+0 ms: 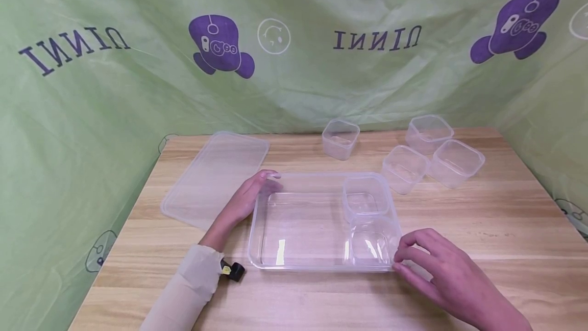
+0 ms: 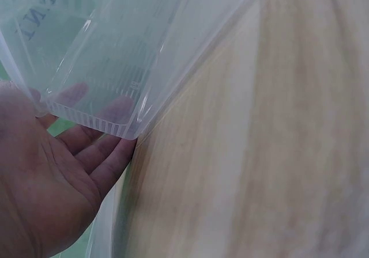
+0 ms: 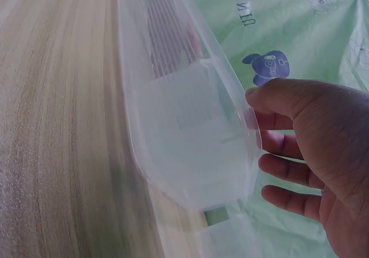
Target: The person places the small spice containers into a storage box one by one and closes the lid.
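Right hand is closest to the camera here, with its thumb and fingertips up against the near right corner of the big clear box. Its lower fingers are spread apart, and I honestly can't tell if it's a proper pinch or just a touch. The left hand is clamped on the far left corner, with fingers showing through the plastic. The box sits open side up in the middle of the table.

Progress-wise, I'd call it partway. Two tubs are already in, lined up along the right side: a far tub and a near tub. Four more are still out: a lone tub behind the box, plus a front tub, a back tub and a right-hand tub bunched up past the far right corner. The left part of the box has no tubs in it. Lid's off too, lying flat on the left, partly behind the left hand.
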A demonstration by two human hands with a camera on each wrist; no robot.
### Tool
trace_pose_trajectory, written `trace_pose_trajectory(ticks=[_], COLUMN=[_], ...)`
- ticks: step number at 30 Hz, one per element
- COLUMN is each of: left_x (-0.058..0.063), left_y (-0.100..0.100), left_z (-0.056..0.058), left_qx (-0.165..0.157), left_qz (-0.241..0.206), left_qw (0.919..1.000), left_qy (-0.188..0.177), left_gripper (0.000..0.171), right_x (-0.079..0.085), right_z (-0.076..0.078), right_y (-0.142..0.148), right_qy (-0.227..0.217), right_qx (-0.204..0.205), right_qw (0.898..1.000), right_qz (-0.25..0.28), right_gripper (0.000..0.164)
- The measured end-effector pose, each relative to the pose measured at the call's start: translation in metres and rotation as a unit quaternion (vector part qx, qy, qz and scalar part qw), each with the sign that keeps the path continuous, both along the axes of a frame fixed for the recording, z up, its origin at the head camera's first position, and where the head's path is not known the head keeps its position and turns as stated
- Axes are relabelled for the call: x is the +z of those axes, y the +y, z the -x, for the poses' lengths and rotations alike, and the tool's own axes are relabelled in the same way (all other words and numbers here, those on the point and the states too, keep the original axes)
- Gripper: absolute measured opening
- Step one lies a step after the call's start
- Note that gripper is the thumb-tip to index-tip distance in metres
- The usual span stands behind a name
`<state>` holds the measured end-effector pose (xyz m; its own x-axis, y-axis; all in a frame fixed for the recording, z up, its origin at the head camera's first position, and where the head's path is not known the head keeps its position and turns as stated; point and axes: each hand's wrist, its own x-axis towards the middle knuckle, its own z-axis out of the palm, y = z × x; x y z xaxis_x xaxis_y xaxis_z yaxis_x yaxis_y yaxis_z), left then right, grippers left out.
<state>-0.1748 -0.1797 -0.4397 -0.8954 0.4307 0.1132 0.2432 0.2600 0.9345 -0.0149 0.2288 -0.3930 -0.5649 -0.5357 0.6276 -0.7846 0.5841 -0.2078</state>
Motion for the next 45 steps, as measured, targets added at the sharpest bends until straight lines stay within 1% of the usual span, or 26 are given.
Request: trace_pose_trajectory(ticks=[13, 19, 25, 30, 39, 45], left_x=[0.0023, 0.0004, 0.0008, 0.0040, 0.0034, 0.0028], left_y=[0.0010, 0.0001, -0.0005, -0.0009, -0.0005, 0.0000], left_z=[-0.0004, 0.0007, 0.0004, 0.0001, 0.0001, 0.0006], left_qx=[0.004, 0.007, 0.014, 0.017, -0.001, -0.002], left_qz=[0.003, 0.008, 0.022, 0.041, 0.016, 0.010], left_qw=[1.0000, 0.9999, 0.9996, 0.9988, 0.9996, 0.9998], left_qy=[0.001, 0.006, 0.008, 0.019, 0.023, 0.016], left_gripper=[0.052, 0.051, 0.051, 0.051, 0.049, 0.049], right_x=[-0.0019, -0.0022, -0.0026, -0.0012, 0.0028, 0.0035], right_z=[0.0016, 0.0011, 0.0007, 0.0021, 0.0041, 0.0070], right_y=[0.0017, 0.0018, 0.0032, 0.0036, 0.0049, 0.0096], right_qy=[0.011, 0.011, 0.005, 0.007, 0.022, 0.026], right_qx=[0.007, 0.005, 0.002, 0.013, 0.036, 0.028], right_qw=[1.000, 1.000, 1.000, 1.000, 0.999, 0.998], right_qz=[-0.001, 0.000, -0.001, 0.010, 0.034, 0.047], right_gripper=[0.033, 0.032, 0.032, 0.031, 0.030, 0.030])
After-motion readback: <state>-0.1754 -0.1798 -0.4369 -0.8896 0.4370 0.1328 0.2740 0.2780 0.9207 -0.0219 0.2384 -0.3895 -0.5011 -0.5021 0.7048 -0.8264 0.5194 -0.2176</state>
